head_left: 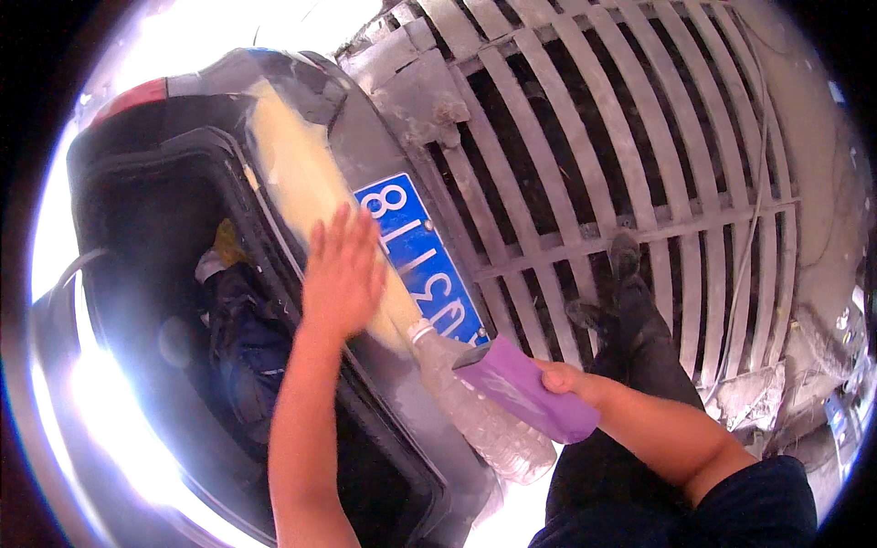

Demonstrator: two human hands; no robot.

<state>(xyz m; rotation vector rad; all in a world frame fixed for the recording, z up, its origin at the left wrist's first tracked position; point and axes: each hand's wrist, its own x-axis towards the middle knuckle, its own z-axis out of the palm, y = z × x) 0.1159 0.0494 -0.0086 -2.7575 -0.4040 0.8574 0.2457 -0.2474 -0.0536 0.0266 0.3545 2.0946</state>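
My left hand (343, 274) lies flat with fingers stretched out on a pale yellow filler patch (297, 160) along the rear of a dark grey car (361, 137). In my right hand (568, 378) is a purple sanding block (525, 388), its face marked with whitish dust. Partly behind the block, a clear crumpled plastic bottle (498, 438) rests along the car's rear edge, its neck towards the yellow patch. A blue licence plate (416, 251) is fixed beside the patch, its near end partly covered by the bottle and block.
The open boot (137, 228) on the left holds a dark bag (242, 333). A slatted metal floor grating (585, 137) with dark gaps spreads to the right, under my feet (624, 256). A thin cable (758, 201) runs across it. Rubble (749, 397) lies at the lower right.
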